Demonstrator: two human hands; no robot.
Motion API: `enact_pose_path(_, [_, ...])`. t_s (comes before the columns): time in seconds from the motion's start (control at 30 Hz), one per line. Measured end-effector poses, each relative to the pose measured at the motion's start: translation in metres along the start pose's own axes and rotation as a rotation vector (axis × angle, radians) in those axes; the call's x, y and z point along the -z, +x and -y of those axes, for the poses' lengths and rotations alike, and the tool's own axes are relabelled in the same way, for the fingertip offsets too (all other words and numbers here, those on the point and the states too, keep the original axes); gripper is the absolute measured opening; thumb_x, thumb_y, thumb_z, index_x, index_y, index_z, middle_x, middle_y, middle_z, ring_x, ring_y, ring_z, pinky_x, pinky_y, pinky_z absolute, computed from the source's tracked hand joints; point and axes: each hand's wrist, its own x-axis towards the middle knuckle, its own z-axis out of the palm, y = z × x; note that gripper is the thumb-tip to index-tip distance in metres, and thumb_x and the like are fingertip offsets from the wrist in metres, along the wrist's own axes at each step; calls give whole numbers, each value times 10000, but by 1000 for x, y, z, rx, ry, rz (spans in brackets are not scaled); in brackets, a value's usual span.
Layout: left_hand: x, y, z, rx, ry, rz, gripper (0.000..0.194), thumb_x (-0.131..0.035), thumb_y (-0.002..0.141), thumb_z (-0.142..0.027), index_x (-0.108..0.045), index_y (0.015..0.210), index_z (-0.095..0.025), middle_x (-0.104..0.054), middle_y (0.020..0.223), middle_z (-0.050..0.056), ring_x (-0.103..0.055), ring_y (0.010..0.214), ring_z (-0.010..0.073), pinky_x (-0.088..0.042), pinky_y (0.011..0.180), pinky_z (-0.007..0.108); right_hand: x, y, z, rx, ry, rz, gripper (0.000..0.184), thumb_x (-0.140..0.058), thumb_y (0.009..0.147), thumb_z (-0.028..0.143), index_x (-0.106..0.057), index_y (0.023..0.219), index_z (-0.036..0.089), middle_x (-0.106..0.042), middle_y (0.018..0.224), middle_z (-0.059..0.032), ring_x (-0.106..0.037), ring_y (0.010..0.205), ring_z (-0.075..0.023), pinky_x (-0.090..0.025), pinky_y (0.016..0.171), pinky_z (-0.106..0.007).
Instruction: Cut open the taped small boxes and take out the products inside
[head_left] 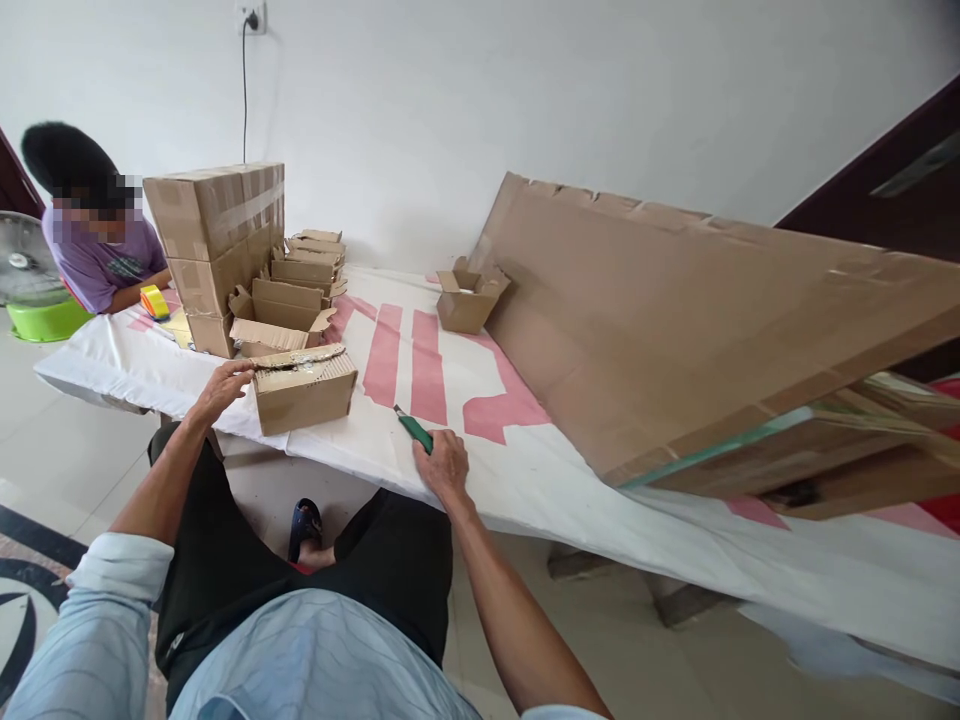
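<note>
A small cardboard box (306, 395) sits at the table's front edge, its top torn open along a ragged slit. My left hand (223, 388) grips it by the upper left edge, fingertips at the corner of the top. To the right of the box, my right hand (444, 460) is closed around a green utility knife (414, 432). The knife's tip points away from me and to the left, low over the cloth, apart from the box. Behind the box stands an open carton (279, 312) with its flaps up.
Taped boxes (214, 250) are stacked at the left, with a tape roll (154, 303) beside them. Another open box (469, 298) stands by a large tilted carton (705, 330) on the right. A co-worker (105, 230) leans at the table's far left end, near a fan (26, 260).
</note>
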Motion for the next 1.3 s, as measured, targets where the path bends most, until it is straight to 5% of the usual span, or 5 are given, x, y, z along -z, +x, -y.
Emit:
enact_pose_path(0.13, [1,-2,-1,-23,-9,20,632,-873,646,-647,-888,1128,-239,-802,1439,135,-752,1205,355,-630,825,368,3,0,2,-7,-3,7,220,-608,1014,316,-733,1143,189,-728,1173,-166,-608,1135,-344,-495,990,-449])
enact_pose_path(0.8, [-23,-9,-8,-337,103,197,489,-809,707,-296,-854,1191,-244,-823,1250,105,-735,1321,357,-636,1102,465,30,-5,18,-94,222,3,351,-514,982,454,-707,1130,201,-753,1181,-203,-653,1141,-364,-539,1026,-492])
enact_pose_path(1.0, [-10,-16,-14,-357,112,285,495,-839,728,-319,-861,1217,-245,-806,1282,114,-730,1309,370,-674,988,423,77,21,46,-241,617,-60,499,-462,1027,726,-648,961,268,-643,775,-33,-583,748,-256,-522,696,-380])
enact_pose_path(1.1, [-9,-24,-13,-348,110,315,538,-835,769,-361,-855,1295,-251,-775,1398,122,-702,1367,381,-674,954,397,117,45,76,-74,801,81,539,-601,1004,783,-702,962,255,-582,708,26,-461,592,-182,-435,579,-332])
enact_pose_path(1.3, [-14,-41,-11,-324,110,289,598,-816,811,-382,-824,1401,-281,-716,1536,114,-650,1457,389,-660,1043,428,177,76,152,421,659,373,454,-702,1036,648,-859,1019,222,-810,909,-51,-705,838,-235,-563,775,-360])
